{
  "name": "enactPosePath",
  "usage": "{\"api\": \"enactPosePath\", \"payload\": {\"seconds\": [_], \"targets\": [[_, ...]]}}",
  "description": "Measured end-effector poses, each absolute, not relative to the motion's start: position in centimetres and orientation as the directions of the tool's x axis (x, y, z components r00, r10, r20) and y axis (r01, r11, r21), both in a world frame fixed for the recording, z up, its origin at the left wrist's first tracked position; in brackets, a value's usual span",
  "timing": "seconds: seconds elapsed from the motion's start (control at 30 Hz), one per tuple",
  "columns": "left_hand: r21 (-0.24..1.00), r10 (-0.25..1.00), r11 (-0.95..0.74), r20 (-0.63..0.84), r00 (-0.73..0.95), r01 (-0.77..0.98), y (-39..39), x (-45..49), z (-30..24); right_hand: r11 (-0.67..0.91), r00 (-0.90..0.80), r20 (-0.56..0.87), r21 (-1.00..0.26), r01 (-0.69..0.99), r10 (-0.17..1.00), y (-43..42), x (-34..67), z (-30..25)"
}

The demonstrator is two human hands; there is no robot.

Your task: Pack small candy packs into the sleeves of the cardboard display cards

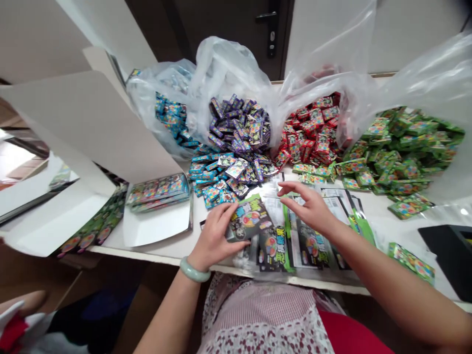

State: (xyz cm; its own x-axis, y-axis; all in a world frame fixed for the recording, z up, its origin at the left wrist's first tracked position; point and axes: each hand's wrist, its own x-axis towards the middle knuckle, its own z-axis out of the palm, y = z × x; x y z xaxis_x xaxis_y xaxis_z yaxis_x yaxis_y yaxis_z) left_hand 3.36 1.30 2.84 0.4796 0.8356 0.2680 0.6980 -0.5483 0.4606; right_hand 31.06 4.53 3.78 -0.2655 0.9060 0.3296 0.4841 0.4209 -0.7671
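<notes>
My left hand [216,236], with a pale green bangle on the wrist, is closed on a black and green printed pouch [250,219] just above the table's front edge. My right hand [308,206] hovers open over more flat pouches [313,246] lying in front of me, fingers spread and pointing left toward the held pouch. Behind the hands lie heaps of small boxes in open plastic bags: blue boxes [173,120], purple boxes [239,128], red boxes [313,130] and green boxes [401,147].
An open white carton [88,128] stands at the left with filled packs [158,191] on its flap. A black tray [452,255] sits at the right edge. The white table [165,248] ends close to my lap. A dark door is behind.
</notes>
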Motion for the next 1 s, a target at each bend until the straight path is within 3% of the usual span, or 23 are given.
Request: {"api": "enactPosePath", "payload": {"seconds": [0.1, 0.2, 0.3, 0.4, 0.53, 0.63, 0.73, 0.83, 0.93, 1.0], "targets": [[0.471, 0.916, -0.36, 0.341, 0.21, 0.805, -0.1, -0.7, 3.9, 0.468, -0.435, 0.243, -0.7, 0.539, 0.867, 7.6, 26.9, 3.2], [0.475, 0.907, -0.196, 0.42, -0.026, 0.858, -1.6, -3.8, 4.6, 0.572, -0.606, 0.129, -0.528, 0.628, 0.785, 10.1, 21.6, 2.7], [0.462, 0.901, -0.159, 0.429, -0.063, 0.872, -2.8, -5.4, 4.5, 0.628, -0.664, 0.026, -0.354, 0.693, 0.747, 11.8, 18.0, 2.0], [0.465, 0.91, -0.182, 0.414, -0.031, 0.866, -3.4, -5.9, 3.7, 0.669, -0.705, -0.031, -0.289, 0.685, 0.708, 12.8, 16.7, 1.3], [0.494, 0.917, -0.192, 0.398, -0.024, 0.848, -3.3, -5.9, 2.9, 0.653, -0.689, 0.075, -0.403, 0.641, 0.721, 13.1, 17.2, 0.6], [0.509, 0.922, -0.193, 0.387, -0.022, 0.839, -3.1, -6.2, 2.6, 0.509, -0.553, 0.145, -0.626, 0.591, 0.82, 12.6, 18.5, 0.7], [0.514, 0.925, -0.208, 0.38, -0.004, 0.832, -2.9, -6.3, 2.4, 0.324, -0.417, 0.158, -0.873, 0.365, 0.895, 11.3, 21.0, 1.2], [0.524, 0.928, -0.234, 0.37, 0.028, 0.819, -2.6, -5.7, 2.1, 0.073, -0.345, 0.01, -0.983, 0.17, 0.939, 9.6, 24.5, 2.0], [0.539, 0.931, -0.278, 0.354, 0.086, 0.795, -1.8, -4.4, 1.7, -0.177, -0.327, -0.212, -0.975, 0.133, 0.921, 8.0, 27.7, 2.4], [0.539, 0.929, -0.32, 0.341, 0.146, 0.779, -1.2, -3.2, 1.6, -0.234, -0.305, -0.264, -0.963, 0.134, 0.915, 7.1, 29.2, 2.3]]}}
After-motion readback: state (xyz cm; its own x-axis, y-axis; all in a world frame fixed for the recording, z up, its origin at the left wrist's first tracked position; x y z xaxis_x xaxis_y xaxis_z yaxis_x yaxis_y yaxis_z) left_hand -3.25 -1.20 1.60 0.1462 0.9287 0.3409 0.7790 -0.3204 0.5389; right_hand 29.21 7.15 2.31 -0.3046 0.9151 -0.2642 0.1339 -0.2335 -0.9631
